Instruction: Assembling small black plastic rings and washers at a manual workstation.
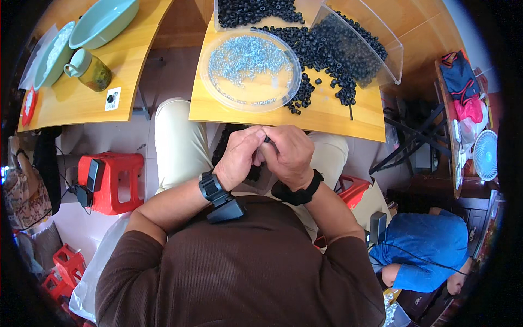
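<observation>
My left hand (238,154) and my right hand (291,154) meet in front of the table's near edge, both with fingers closed in a pinch. Between the fingertips shows a bit of a small black part (267,139); the rest of it is hidden by the fingers. Just beyond my hands, on the table (229,111), sits a round clear tray (206,82) with many tiny shiny bluish pieces (248,57) in it. To its right, a heap of small black ring-like parts (327,49) spills across the tabletop.
A clear plastic bin (393,68) with black parts lies at the far right, another at the back. On the left table are green basins (103,24) and a lidded jar (93,73). A red stool (111,182) stands left; a person in blue (425,250) is at right.
</observation>
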The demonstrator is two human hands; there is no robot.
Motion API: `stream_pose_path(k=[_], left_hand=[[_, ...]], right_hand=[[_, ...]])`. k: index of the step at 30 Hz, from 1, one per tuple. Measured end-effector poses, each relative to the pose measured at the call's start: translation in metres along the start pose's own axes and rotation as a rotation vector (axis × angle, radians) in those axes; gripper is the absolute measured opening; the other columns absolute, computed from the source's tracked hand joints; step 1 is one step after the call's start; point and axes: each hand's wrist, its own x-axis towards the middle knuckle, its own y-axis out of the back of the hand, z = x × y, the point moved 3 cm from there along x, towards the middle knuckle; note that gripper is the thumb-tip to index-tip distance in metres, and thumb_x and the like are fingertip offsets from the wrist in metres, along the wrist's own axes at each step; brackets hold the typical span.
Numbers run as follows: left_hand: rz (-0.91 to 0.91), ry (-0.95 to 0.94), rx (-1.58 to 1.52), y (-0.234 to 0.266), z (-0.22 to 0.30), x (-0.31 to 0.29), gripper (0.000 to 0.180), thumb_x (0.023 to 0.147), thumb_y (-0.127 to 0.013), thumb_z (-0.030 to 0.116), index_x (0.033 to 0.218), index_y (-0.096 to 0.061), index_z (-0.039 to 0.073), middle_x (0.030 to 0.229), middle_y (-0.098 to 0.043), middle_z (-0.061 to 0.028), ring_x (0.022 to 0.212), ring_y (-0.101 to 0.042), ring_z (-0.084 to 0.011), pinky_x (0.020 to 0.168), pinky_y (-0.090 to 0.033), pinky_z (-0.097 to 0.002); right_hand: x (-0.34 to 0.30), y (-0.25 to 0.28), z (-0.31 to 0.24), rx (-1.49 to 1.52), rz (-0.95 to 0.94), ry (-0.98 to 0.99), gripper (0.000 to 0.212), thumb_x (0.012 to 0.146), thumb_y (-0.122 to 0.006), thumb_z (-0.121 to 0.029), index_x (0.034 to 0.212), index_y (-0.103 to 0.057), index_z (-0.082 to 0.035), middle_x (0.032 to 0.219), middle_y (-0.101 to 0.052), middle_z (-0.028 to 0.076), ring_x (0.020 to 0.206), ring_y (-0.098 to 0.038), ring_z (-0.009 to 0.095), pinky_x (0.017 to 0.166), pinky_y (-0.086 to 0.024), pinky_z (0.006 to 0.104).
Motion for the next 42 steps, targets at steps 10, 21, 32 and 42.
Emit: stream_pose_path(k=[10, 21, 32, 42], left_hand=[[-0.015, -0.031, -0.062, 0.004, -0.023, 0.013, 0.030, 0.095, -0.039, 0.023, 0.080, -0.056, 0.002, 0.065, -0.053, -0.0030, 0.058, -0.049, -0.0100, 0.055, -0.038, -0.0229], [-0.062, -0.034, -0.012, 0.006, -0.019, 0.009, 0.040, 0.095, -0.040, 0.033, 0.078, -0.057, 0.001, 0.068, -0.057, -0.0068, 0.060, -0.053, -0.0133, 0.056, -0.041, -0.0249], [0.622, -0.557, 0.443, 0.084, 0.047, 0.026, 0.024, 0.088, -0.048, 0.017, 0.100, -0.059, -0.001, 0.094, -0.059, -0.0089, 0.090, -0.055, -0.0189, 0.083, -0.042, -0.0308], [0.669, -0.344, 0.679, 0.146, -0.003, 0.061, 0.036, 0.087, -0.048, 0.019, 0.117, -0.054, -0.001, 0.118, -0.053, -0.0183, 0.112, -0.050, -0.0308, 0.098, -0.038, -0.0378]], right_hand=[[0.003, 0.006, 0.005, 0.115, 0.001, -0.259, 0.027, 0.070, -0.070, -0.009, 0.096, -0.062, -0.004, 0.087, -0.064, 0.010, 0.078, -0.062, 0.028, 0.068, -0.050, 0.0352], [0.017, 0.014, 0.002, 0.027, -0.161, -0.047, 0.015, 0.070, -0.067, -0.008, 0.083, -0.059, -0.007, 0.073, -0.058, 0.008, 0.069, -0.057, 0.028, 0.060, -0.046, 0.0372], [0.168, 0.183, 0.116, -0.750, 0.299, -0.057, 0.037, 0.076, -0.067, -0.011, 0.111, -0.059, -0.003, 0.112, -0.060, 0.015, 0.099, -0.058, 0.032, 0.086, -0.047, 0.0384], [-0.001, 0.176, 0.177, -0.411, 0.590, -0.770, 0.046, 0.079, -0.067, -0.015, 0.121, -0.053, -0.003, 0.121, -0.052, 0.019, 0.106, -0.053, 0.033, 0.092, -0.043, 0.0390]])
